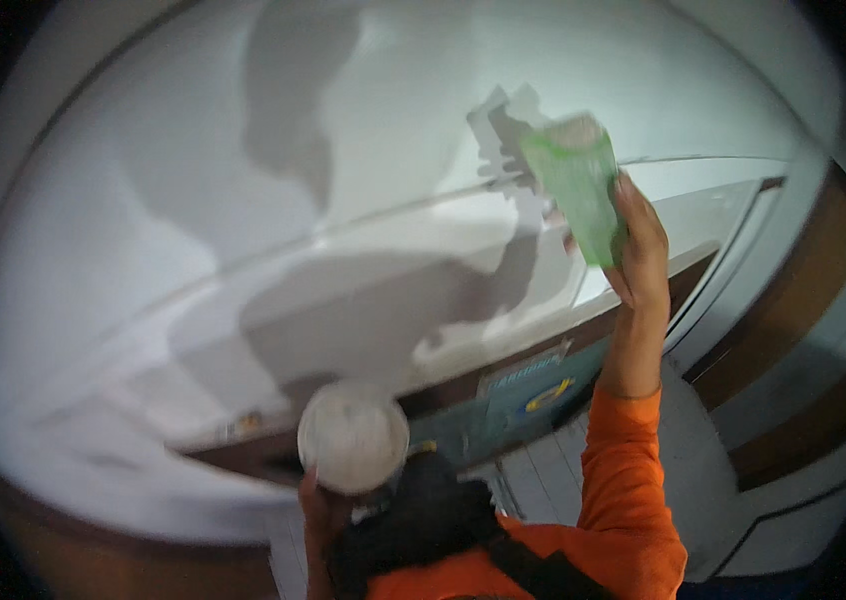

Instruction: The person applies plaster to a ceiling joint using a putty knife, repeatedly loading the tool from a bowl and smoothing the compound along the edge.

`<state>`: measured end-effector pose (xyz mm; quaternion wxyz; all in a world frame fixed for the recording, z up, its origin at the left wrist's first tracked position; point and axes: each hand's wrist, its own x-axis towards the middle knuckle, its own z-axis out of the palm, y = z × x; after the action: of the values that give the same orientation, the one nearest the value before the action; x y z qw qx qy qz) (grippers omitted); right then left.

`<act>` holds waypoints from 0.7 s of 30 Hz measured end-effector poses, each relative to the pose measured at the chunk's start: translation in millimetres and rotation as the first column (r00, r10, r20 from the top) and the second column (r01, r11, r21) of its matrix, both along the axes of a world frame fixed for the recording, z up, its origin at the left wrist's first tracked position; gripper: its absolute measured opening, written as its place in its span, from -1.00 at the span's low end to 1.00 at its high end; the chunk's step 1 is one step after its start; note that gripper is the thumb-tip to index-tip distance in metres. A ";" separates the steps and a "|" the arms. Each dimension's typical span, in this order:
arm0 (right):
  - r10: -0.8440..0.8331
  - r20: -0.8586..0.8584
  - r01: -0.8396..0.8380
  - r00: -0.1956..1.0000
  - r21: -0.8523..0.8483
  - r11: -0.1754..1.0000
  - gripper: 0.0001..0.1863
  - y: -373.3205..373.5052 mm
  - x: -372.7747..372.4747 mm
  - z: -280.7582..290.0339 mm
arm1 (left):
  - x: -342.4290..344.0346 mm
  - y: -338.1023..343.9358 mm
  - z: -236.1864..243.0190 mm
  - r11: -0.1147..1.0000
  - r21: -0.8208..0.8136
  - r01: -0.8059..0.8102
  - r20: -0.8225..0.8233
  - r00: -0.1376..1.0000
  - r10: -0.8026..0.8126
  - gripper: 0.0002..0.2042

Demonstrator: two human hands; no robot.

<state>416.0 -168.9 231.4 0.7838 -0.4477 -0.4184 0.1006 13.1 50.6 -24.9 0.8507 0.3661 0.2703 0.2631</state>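
My right hand point(645, 240) is raised at the upper right, on an outstretched arm in an orange sleeve. Its fingers are closed round a flat, light-green rectangular piece point(583, 195) with a pale upper end. Motion blur hides what kind of thing it is. The piece is held up before the white wall point(403, 90), and I cannot tell whether it touches it. Low and left of centre, my left hand point(320, 515) grips the side of a round whitish tub point(353, 438). The tub's pale round face shows; most of the left fingers are hidden by it.
A brown trim strip point(443, 400) runs along the white panel, with a blue-green poster point(543, 385) beneath it. At the right are a door frame point(728, 265) and brown panels point(793, 310). Black gear point(423, 530) hangs at my chest. Below lies tiled floor point(548, 480).
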 end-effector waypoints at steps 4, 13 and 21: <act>0.326 -0.233 -0.378 0.916 -0.239 0.894 -0.51 10.1 -61.0 -95.7 | 28.4 1.3 6.3 0.999 -0.018 -0.050 0.118 0.992 0.051 -0.40; 0.476 0.240 -0.161 0.846 -0.736 0.657 -0.78 82.2 -115.1 -149.2 | 42.7 17.7 21.3 0.992 0.092 -0.087 0.166 0.984 0.071 -0.30; 0.605 0.218 -0.206 0.766 -0.808 0.551 -0.68 110.7 -116.6 -148.7 | 42.3 6.1 14.6 0.974 0.206 -0.095 0.040 0.995 0.089 -0.30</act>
<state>299.4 -58.2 82.7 0.3541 -0.6234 -0.6117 0.3345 55.3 56.7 -10.3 0.7987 0.4360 0.2451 0.3345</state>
